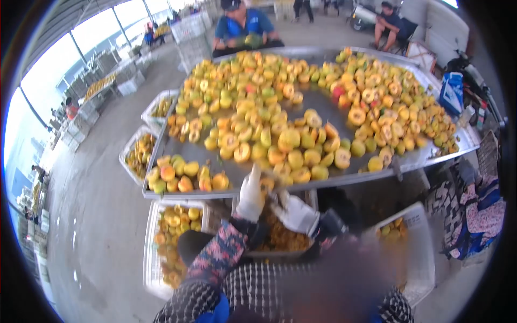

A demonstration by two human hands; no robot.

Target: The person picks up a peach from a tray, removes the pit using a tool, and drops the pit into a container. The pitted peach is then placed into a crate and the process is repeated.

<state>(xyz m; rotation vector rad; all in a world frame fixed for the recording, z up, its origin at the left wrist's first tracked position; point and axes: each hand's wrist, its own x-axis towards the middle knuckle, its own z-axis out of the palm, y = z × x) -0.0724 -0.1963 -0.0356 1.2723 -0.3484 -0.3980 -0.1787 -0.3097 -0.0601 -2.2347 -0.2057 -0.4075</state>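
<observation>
My left hand (251, 198), in a white glove, is at the near edge of a metal table. Its fingers close round a peach half (266, 184), partly hidden and blurred. To its right, my gloved right hand (296, 213) is bent inward with its fingertips close to that half. Whether a small tool sits in its fingers cannot be made out. Under both hands is a crate (280, 247) holding brownish bits. Beyond them, a large heap of yellow-orange peaches (291, 141), many cut in half, covers much of the metal table (328, 107).
White crates of peaches stand at the near left (153, 250), along the table's left side (125, 152) and at the near right (425, 247). A person (245, 24) works across the table. Another person's patterned sleeve (479, 212) shows at right. A seated person (389, 27) is farther back.
</observation>
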